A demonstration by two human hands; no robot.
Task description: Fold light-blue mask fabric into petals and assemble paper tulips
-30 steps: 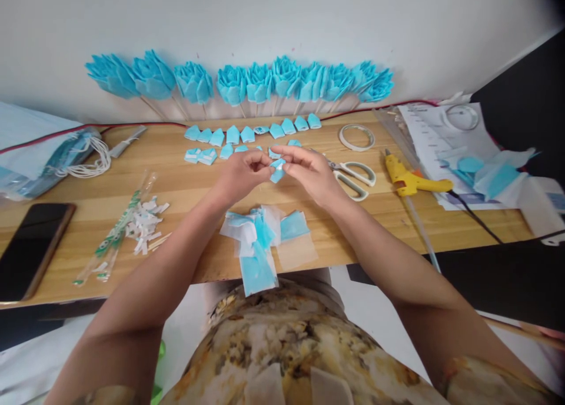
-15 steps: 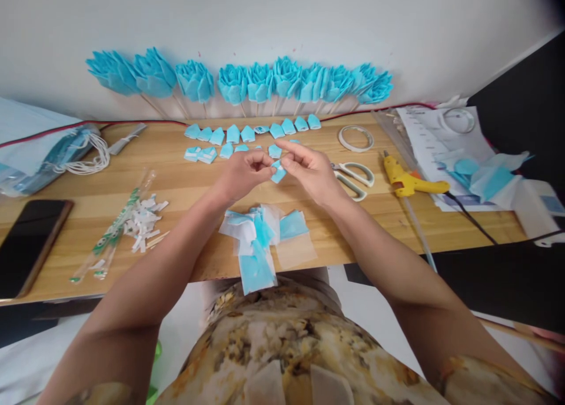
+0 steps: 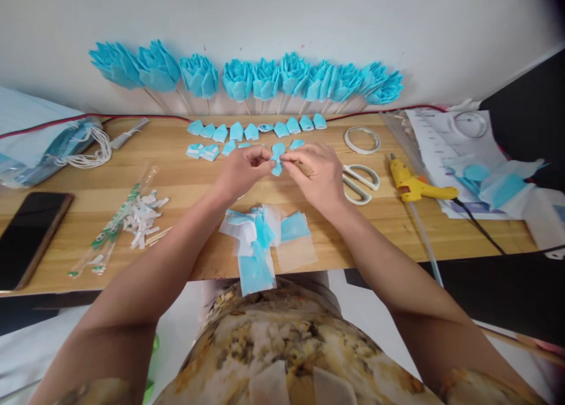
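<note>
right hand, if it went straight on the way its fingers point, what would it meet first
The small blue piece the right hand touches, then probably the left hand just across it; depth is unclear.

Two hands [image 3: 247, 171] [image 3: 321, 176], ten flowers [image 3: 239, 80], one phone [image 3: 33, 240]

The left hand [image 3: 248, 171] and right hand [image 3: 318, 172] pinch a small blue piece [image 3: 276, 168] between them over the wooden worktop [image 3: 188, 184]. Scissors [image 3: 376, 181] lie just beside the right hand, and blue flowers [image 3: 238, 82] line the wall [image 3: 282, 16] behind.
</note>
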